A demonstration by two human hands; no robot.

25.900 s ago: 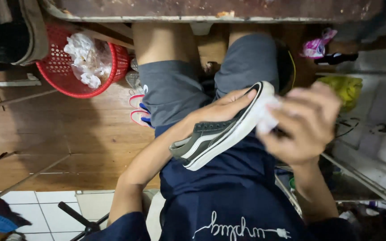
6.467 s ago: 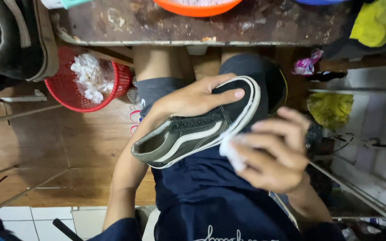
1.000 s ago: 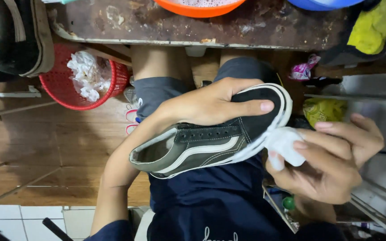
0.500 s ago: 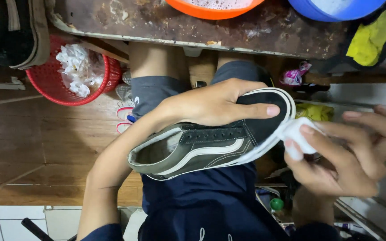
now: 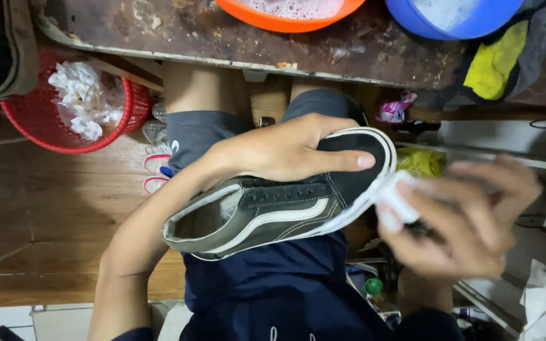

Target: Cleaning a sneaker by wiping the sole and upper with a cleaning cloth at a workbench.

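Head view: left hand (image 5: 279, 150) fingers wrapped over the top of a dark grey canvas low-top sneaker with white side stripe and white rubber sole (image 5: 273, 205), index finger stretched along the toe, thumb side hidden behind the shoe; grip clamped on it. Sneaker held sideways above the lap, toe pointing toward the right hand (image 5: 462, 221). Right hand blurred, fingers curled together, pinching a small white wipe pad (image 5: 394, 201) that touches the white sole edge at the toe. Below both hands, dark navy shirt (image 5: 273, 290) and grey shorts (image 5: 191, 136). Beyond the fingers, a worn brown tabletop (image 5: 222, 31) carrying an orange plastic basin with suds (image 5: 285, 9) and a blue plastic basin (image 5: 456, 16). Left of the left hand, a red mesh plastic basket of crumpled white tissue (image 5: 83, 104) on brown wood floor (image 5: 39, 208).
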